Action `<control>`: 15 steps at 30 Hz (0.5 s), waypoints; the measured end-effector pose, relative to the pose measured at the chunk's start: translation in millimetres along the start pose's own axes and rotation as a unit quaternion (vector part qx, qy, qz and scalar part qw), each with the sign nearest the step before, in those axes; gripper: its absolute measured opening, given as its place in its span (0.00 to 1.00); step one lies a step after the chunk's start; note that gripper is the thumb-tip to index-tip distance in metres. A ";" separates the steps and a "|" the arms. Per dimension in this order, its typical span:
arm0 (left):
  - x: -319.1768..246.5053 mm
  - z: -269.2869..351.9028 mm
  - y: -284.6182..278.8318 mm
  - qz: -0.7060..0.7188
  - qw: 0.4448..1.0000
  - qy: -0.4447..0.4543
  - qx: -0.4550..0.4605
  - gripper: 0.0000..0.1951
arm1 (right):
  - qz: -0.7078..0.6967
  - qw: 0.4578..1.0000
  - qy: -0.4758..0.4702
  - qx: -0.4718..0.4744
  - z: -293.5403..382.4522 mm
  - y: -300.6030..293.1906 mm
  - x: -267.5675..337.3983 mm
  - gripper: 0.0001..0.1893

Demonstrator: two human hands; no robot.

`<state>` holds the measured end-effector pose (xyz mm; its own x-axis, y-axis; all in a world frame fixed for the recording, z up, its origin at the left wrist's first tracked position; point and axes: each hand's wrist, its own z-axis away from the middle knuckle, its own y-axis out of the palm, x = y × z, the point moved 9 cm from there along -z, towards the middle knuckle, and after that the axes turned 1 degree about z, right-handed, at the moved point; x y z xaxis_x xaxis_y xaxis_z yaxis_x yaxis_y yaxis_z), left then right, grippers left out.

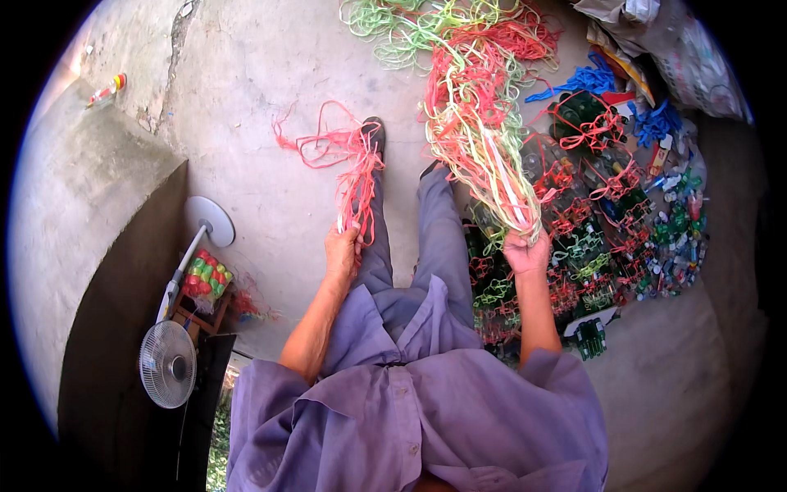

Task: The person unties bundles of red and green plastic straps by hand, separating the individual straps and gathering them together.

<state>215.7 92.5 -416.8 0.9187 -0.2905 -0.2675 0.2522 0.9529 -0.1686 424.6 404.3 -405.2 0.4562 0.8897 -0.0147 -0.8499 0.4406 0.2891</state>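
Observation:
My left hand (345,249) grips a small bunch of red plastic strips (356,178), whose loose ends trail up and to the left, in front of my leg. In my right hand (527,249) is one end of a long, thick bundle of red, yellow-green and whitish strips (476,123). That bundle stretches away from me to a tangled pile of light green strips (399,31) at the top of the view. The two hands are apart, with my legs between them.
Bottles tied with red and green strips (572,240) cover the floor at right, beside small bottles and caps (682,227). Blue strips (581,80) and sacks (695,61) lie beyond. At left stand a fan (168,364), a stool holding coloured rolls (206,277) and a concrete ledge (123,184).

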 end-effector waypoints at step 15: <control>34.3 -28.8 -14.7 -0.388 0.899 0.193 -0.056 0.11 | 0.164 0.958 -0.028 -0.233 -117.2 -133.6 20.1 0.12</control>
<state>234.7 66.1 -450.9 0.2997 -0.8935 -0.3345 0.7198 0.4419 -0.5354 516.5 377.3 -556.3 0.1469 0.9874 0.0593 -0.9693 0.1557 -0.1901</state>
